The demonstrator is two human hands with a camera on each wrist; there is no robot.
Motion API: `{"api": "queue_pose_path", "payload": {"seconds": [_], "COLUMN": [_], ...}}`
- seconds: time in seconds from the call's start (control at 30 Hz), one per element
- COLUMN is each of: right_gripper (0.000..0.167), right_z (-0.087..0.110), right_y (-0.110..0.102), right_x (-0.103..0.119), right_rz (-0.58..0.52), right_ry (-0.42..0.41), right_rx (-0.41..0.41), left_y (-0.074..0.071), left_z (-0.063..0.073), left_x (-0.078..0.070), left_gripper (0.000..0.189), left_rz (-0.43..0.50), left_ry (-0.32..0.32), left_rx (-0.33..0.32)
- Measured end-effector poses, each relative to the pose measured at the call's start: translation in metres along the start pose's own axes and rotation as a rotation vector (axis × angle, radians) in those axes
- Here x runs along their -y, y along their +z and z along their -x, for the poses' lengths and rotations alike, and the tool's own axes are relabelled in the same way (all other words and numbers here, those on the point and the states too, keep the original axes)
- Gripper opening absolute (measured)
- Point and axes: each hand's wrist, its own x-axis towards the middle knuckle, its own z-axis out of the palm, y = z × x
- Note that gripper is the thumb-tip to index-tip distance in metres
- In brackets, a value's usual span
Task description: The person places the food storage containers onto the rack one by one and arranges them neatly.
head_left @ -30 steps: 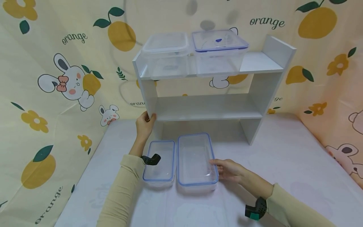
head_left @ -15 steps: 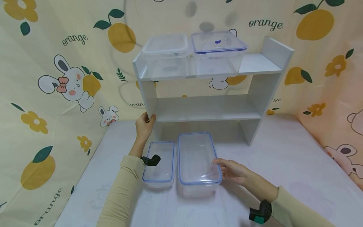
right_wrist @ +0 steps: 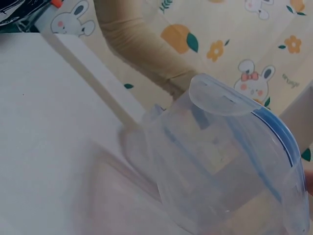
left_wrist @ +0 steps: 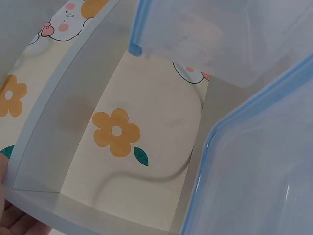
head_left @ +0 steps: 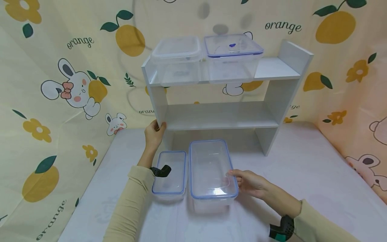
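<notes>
My right hand [head_left: 251, 183] grips the right side of a clear plastic food container [head_left: 210, 164] with a blue-edged lid, thumb on the lid's rim and fingers below it. In the right wrist view this container [right_wrist: 220, 161] hangs tilted over the white table, casting a shadow. The left hand [head_left: 154, 135] holds the front edge of the white shelf unit's left side panel [head_left: 155, 97]; some of its fingers [left_wrist: 22, 223] show in the left wrist view. A smaller blue-edged container [head_left: 173, 171] stands beside the larger one, partly behind the left wrist's camera.
On the top board sit a frosted-lid container [head_left: 176, 60] and a blue-rimmed one [head_left: 234, 57]. The middle board [head_left: 222, 114] lies beneath them. A patterned curtain [head_left: 127, 101] hangs behind, and a white cloth [head_left: 302, 174] covers the table.
The right hand has raised the larger container slightly, its near right corner shifting right and its far end edging toward the shelf. The left hand stays on the panel.
</notes>
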Motion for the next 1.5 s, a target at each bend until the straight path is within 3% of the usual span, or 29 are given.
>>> {"api": "queue_pose_path", "payload": {"seconds": [0.17, 0.23, 0.5, 0.57, 1.27, 1.5], "right_gripper": [0.027, 0.027, 0.019, 0.016, 0.015, 0.023], "right_z": [0.005, 0.006, 0.011, 0.012, 0.018, 0.018], "right_y": [0.001, 0.002, 0.008, 0.008, 0.014, 0.013], "right_x": [0.006, 0.009, 0.022, 0.026, 0.056, 0.07], "right_rz": [0.007, 0.012, 0.02, 0.021, 0.067, 0.089], "right_ry": [-0.01, -0.018, -0.054, -0.058, -0.101, -0.118], "right_rx": [0.007, 0.01, 0.045, 0.059, 0.081, 0.059], "left_y": [0.002, 0.003, 0.003, 0.004, 0.004, 0.005], "left_z": [-0.01, -0.011, -0.006, -0.01, -0.011, -0.01], "left_x": [0.022, 0.024, 0.016, 0.024, 0.026, 0.029], "left_gripper": [0.042, 0.041, 0.041, 0.041, 0.042, 0.044], "left_rz": [0.004, 0.004, 0.01, 0.009, 0.022, 0.029], "left_ry": [0.006, 0.02, 0.022, 0.04, 0.038, 0.1], "left_rx": [-0.014, -0.021, -0.022, -0.032, -0.03, -0.061]}}
